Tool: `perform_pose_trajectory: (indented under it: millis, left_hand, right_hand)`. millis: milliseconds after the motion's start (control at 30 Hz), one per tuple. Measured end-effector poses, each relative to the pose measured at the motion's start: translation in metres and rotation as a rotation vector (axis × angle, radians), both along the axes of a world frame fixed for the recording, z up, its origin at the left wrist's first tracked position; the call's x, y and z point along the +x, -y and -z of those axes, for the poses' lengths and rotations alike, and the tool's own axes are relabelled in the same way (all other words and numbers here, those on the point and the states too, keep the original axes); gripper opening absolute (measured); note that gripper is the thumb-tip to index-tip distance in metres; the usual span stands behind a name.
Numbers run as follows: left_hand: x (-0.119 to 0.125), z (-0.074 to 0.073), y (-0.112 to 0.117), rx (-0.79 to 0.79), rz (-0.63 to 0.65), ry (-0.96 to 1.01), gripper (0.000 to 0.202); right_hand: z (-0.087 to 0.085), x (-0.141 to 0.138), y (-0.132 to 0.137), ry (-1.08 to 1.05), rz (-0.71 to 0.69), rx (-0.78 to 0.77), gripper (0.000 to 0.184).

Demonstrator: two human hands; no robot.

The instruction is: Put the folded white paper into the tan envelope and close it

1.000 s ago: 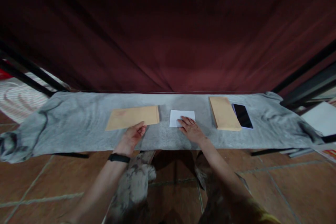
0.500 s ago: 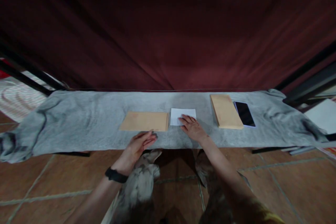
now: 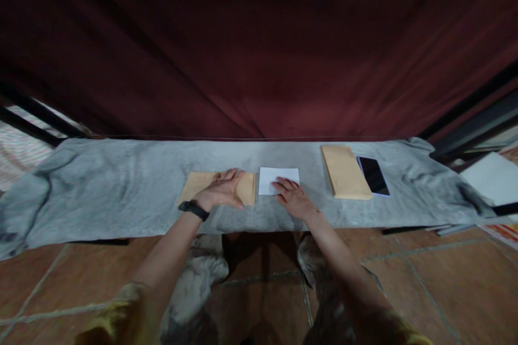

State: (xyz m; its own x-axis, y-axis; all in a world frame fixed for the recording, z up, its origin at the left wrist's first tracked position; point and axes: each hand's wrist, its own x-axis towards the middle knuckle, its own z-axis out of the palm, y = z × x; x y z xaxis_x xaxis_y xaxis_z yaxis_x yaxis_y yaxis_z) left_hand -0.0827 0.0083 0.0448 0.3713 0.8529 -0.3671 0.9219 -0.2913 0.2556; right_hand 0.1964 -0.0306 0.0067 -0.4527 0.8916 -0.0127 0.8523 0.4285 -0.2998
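My left hand [image 3: 222,191], with a dark band on its wrist, lies across a tan paper envelope [image 3: 249,190]. Its fingers reach the far edge and the thumb is stretched apart towards the near edge, so the hand is open. My right hand [image 3: 294,197] rests with outstretched fingers on a small white sheet of paper [image 3: 267,181], covering its near right part. The sheet lies just right of the left envelope, with a narrow gap between them.
A stack of tan envelopes [image 3: 346,171] lies farther right, next to a dark-screened phone [image 3: 374,176]. Grey cloth [image 3: 133,183] covers the long narrow bench. Behind it hangs a dark red curtain [image 3: 259,64], with dark metal bars [image 3: 473,124] at the sides.
My left hand has moved forward from the near edge of the left envelope onto it, and its thumb and fingers have spread. My right hand stays on the white sheet.
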Motion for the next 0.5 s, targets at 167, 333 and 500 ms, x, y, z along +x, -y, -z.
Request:
perform_pose_trajectory:
  millis: [167,333,500]
  left_hand:
    - [-0.003,0.009,0.005,0.056,-0.042,-0.043,0.125]
    - [-0.008,0.014,0.003,0.059,-0.026,-0.020,0.126]
    - [-0.010,0.022,-0.002,0.129,-0.002,0.011,0.124]
  right_hand:
    - [-0.003,-0.001,-0.003,-0.042,0.035,0.001,0.045]
    - [-0.006,-0.022,-0.009,-0.299,0.132,-0.040,0.038]
    - [-0.001,-0.065,-0.006,-0.741,0.230,-0.366,0.030]
